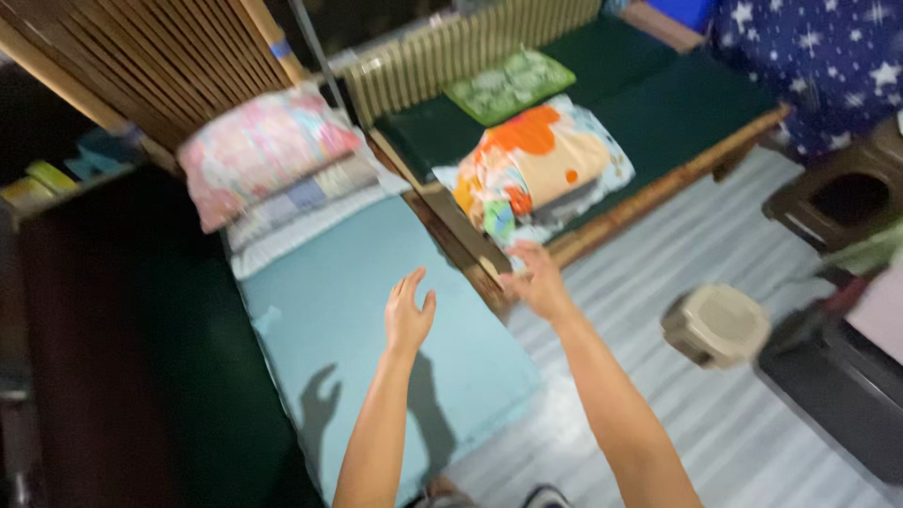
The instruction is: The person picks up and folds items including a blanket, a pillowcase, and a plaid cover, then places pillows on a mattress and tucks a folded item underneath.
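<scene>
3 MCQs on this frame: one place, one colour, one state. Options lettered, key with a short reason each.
1. Where is the right hand?
A. at the orange-patterned pillow
B. on the beige stool
C. on the pink floral pillow

2. What colour is the mat under the left hand?
A. red
B. light teal
C. black

3. How is the left hand?
A. closed on cloth
B. open, holding nothing
C. flat on the floor

Key: 1 A, its fingers reach the pillow's near edge. 2 B, the mat is pale blue-green. 3 B, fingers are spread above the mat, casting a shadow.

Bright indoor light from above; left hand (407, 315) throws a crisp shadow on the teal mattress (329, 301). Whole frame motion-blurred. Left edge dark, underexposed.
</scene>
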